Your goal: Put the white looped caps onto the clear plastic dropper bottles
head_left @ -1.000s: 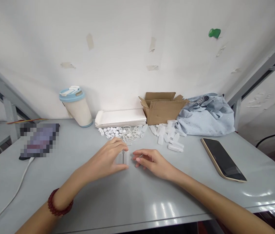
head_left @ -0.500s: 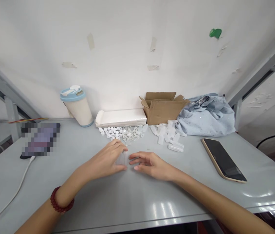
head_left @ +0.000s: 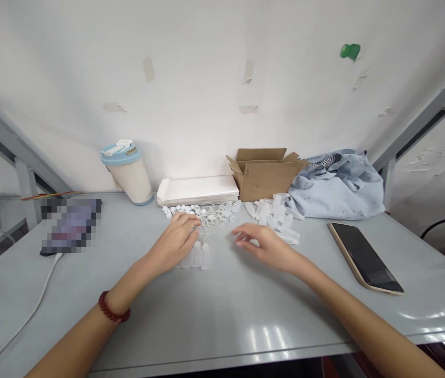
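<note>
Several small translucent plastic bottles [head_left: 205, 257] lie side by side in a row on the grey table, partly covered by my left hand [head_left: 175, 239]. That hand reaches over the row with its fingertips by the white caps [head_left: 173, 210] and the thin white cords [head_left: 214, 214]; its fingers are apart and nothing shows in them. To the right of the row hovers my right hand [head_left: 264, 244], fingers curved and parted, holding nothing visible. Just beyond it is a loose pile of more translucent bottles [head_left: 275, 211].
A stack of white flat boxes [head_left: 198, 190], an open cardboard box [head_left: 267, 181] and a light-blue cloth bag [head_left: 336, 186] line the wall. A cup with a blue lid [head_left: 131, 176] stands at left. Phones lie left [head_left: 73, 226] and right [head_left: 364, 257].
My left hand has lifted off the row of bottles and moved forward toward the caps, leaving the bottles in view. My right hand has moved right and forward, away from the row.
</note>
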The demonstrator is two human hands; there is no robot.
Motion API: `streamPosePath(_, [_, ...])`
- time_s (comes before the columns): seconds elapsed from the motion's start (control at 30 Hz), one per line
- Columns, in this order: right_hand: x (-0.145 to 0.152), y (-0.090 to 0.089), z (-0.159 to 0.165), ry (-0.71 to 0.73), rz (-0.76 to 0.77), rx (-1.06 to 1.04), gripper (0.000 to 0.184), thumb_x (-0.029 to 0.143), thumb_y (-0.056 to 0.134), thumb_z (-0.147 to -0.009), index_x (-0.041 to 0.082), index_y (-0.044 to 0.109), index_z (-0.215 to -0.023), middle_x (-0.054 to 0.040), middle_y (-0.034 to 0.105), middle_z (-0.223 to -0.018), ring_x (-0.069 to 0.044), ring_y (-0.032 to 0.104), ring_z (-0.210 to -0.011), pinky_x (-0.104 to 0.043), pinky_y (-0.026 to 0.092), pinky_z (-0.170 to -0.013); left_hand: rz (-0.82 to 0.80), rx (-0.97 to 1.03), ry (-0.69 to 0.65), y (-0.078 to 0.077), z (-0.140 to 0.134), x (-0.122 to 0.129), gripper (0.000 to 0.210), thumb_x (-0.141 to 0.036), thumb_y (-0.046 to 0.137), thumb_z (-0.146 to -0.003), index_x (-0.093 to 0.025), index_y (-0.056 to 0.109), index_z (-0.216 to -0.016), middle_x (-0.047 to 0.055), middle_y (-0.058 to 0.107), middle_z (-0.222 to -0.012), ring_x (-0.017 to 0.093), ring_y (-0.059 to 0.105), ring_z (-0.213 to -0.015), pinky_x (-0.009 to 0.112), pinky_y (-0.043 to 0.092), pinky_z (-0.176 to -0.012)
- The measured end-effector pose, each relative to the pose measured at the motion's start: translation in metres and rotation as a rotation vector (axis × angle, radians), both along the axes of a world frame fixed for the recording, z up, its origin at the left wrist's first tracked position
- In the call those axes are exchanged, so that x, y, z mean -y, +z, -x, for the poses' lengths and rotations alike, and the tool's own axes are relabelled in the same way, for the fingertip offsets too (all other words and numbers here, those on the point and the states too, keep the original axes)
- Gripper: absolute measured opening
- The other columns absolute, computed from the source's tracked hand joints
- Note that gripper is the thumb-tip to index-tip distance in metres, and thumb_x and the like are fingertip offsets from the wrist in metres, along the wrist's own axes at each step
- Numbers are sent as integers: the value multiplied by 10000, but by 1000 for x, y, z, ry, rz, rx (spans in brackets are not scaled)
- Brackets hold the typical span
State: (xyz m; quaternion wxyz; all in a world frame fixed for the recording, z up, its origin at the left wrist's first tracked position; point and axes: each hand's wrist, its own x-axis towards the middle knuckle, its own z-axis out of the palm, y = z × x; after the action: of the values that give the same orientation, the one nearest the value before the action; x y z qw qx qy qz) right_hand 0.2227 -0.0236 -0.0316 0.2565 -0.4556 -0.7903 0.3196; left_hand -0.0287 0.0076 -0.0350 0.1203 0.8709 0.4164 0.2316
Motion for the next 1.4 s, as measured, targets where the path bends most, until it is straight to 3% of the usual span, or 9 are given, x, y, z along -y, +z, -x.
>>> streamPosePath(0.1, [-13, 5, -22, -182, -283, 418, 444, -85, 371, -760, 95, 614, -1085, -169, 588, -1110, -240, 596, -965, -374, 486, -804, -58, -33, 28, -5, 1, -9, 300, -200, 351, -907, -153, 606, -1057, 101, 553, -1214, 268, 409, -1156, 476, 406, -953])
streamPosePath(0.23, [-20, 7, -39, -239, -341, 769, 564, -158, 361, -641, 125, 653, -1032, -159, 568, -1109, -275, 548, -1014, -315, 453, -703, -99, -86, 25, -12, 1, -18, 321, -186, 358, -894, -161, 632, -1059, 89, 585, -1189, 280, 422, -1130, 496, 407, -944])
streamPosePath(0.43, [-20, 5, -39, -215, -348, 853, 557, -148, 397, -652, 163, 673, -1023, -151, 535, -1145, -269, 531, -998, -295, 425, -680, -93, -37, 25, -12, 0, -20, 341, -198, 360, -897, -154, 615, -1119, 97, 611, -1135, 265, 465, -1084, 486, 426, -926])
streamPosePath(0.67, [-24, -5, -35, -167, -345, 863, 490, -135, 373, -705, 142, 674, -975, -147, 537, -1166, -246, 528, -967, -324, 445, -737, -5, 93, 126, -10, 2, -18, 384, -267, 365, -906, -172, 535, -1237, 84, 528, -1297, 272, 396, -1213, 518, 350, -1012])
streamPosePath(0.83, [-25, -7, -33, -187, -363, 658, 430, -88, 388, -770, 118, 635, -1054, -147, 580, -1049, -255, 542, -997, -334, 465, -746, 83, 80, 112, -11, -1, -15, 469, -294, 377, -901, -178, 416, -1353, 98, 424, -1405, 287, 334, -1280, 500, 359, -1010])
streamPosePath(1.03, [-19, -4, -21, -207, -361, 137, 229, 166, 484, -869, 157, 597, -1068, -112, 590, -992, -215, 578, -849, -351, 474, -737, 58, 103, 114, -11, -4, -13, 573, -305, 411, -895, -216, 259, -1441, 102, 278, -1503, 317, 220, -1358, 547, 280, -1048])
streamPosePath(1.1, [-15, -2, -14, -268, -280, -56, 210, 252, 526, -856, 175, 599, -1037, -84, 594, -935, -190, 573, -765, -332, 470, -695, 50, 147, 130, -8, -6, -10, 564, -302, 416, -889, -208, 286, -1430, 103, 300, -1494, 314, 233, -1353, 540, 305, -1035])
streamPosePath(1.23, [-6, 2, -3, -352, 32, -435, 218, 350, 637, -768, 195, 567, -905, -40, 609, -869, -172, 575, -732, -298, 445, -649, 138, 312, 170, 2, -13, 1, 397, -321, 443, -878, -213, 534, -1250, 88, 517, -1329, 277, 470, -1170, 410, 496, -830])
streamPosePath(1.4, [3, 11, 6, -293, 297, -667, 323, 356, 732, -663, 178, 463, -642, -26, 589, -945, -192, 631, -838, -297, 436, -722, 258, 406, 115, 8, -22, 20, 288, -295, 497, -860, -237, 639, -1104, 53, 608, -1189, 203, 572, -946, 346, 501, -787])
